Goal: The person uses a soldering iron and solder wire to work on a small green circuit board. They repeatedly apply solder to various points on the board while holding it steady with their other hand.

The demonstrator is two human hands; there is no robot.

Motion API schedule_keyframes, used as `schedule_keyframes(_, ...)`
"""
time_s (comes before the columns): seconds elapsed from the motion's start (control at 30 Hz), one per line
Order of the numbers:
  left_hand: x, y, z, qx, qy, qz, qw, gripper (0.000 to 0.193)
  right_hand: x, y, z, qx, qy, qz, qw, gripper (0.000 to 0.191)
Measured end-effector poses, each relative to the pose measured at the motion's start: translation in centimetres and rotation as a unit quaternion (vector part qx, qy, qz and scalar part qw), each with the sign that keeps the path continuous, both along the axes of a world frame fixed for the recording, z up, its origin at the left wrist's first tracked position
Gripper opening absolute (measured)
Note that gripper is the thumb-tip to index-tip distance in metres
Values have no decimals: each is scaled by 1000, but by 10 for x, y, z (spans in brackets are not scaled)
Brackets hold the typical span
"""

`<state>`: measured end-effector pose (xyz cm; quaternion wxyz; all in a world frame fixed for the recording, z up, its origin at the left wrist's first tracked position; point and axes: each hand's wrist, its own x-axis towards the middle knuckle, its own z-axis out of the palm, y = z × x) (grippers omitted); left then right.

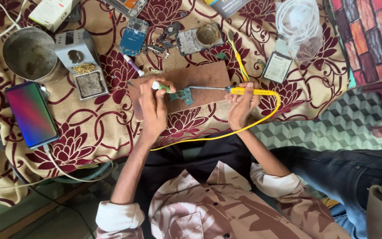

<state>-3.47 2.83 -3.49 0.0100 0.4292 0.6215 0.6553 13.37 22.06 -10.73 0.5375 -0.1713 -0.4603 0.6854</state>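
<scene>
We're bent over the wooden board on the table, which is draped in a cream cloth with maroon flowers. Our right hand is closed round the yellow handle of the soldering iron, its thin metal tip reaching left to the small green circuit board lying on the wood. Our left hand is curled shut on a little green-and-white tool, just beside that board; what kind of tool it is we can't tell.

We judge the circuit board light, stiff and fragile, best pinched by its bare edges, not by the parts on its face. The iron looks light; hold it by the handle only, well back from the metal, with the yellow cable trailing loose.

Packages now: a white carton with a red mark sits at the top left corner. A flat battery with a pale printed label lies right of the board, under a clear bag of white cable. At the left, a phone glows in red-to-green colours.
</scene>
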Motion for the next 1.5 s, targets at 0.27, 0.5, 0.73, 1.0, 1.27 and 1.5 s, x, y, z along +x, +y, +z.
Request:
schedule_keyframes(0.27, -1, -2, 4, -44, 45, 39, 997, 20, 3, 2, -4, -22, 3, 35, 999, 34)
schedule_keyframes(0.5, -1, 1, 4, -17, 33, 17, 999, 20, 2, 1, -7, 3, 8, 26, 1000, 31)
schedule_keyframes(0.73, -2, 0, 3, -18, 81, 38, 996, 21, 0, 1, -4, 15, 18, 14, 1000, 32)
schedule_keyframes(1.0, -2, -2, 5, -42, 36, 32, 998, 21, 0, 3, -6, -18, 13, 22, 1000, 33)
schedule_keyframes(1.27, -2, -2, 10, -37, 44, 29, 998, 18, -1, 1, -2, 1, 0, 16, 1000, 30)
schedule_keyframes(1.5, -2, -4, 9, -54, 76, 52, 994, 19, 2, 6, -6, 8, 16, 37, 999, 33)
